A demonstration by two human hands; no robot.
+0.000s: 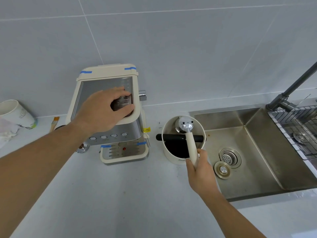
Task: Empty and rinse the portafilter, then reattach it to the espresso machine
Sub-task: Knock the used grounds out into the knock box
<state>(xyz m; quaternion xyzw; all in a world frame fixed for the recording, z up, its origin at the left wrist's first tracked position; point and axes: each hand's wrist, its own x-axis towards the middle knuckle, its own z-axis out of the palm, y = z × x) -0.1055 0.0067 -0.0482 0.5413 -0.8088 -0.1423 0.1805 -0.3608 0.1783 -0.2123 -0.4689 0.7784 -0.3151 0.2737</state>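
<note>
A cream and steel espresso machine (109,117) stands on the counter left of centre. My left hand (104,109) rests flat on its top plate, fingers spread over the right edge. My right hand (199,169) grips the cream handle of the portafilter (186,127). The portafilter's metal head is turned upside down, spouts up, over the far side of a cream knock box (171,157), and its handle crosses the box's black knock bar (173,137). The inside of the basket is hidden.
A steel sink (253,138) lies right of the knock box, with a strainer drain (229,157), a loose plug (222,170), a grey faucet (295,88) and a wire rack (298,127). A cup (15,111), a brush (54,123) and a metal tamper (83,148) sit left of the machine.
</note>
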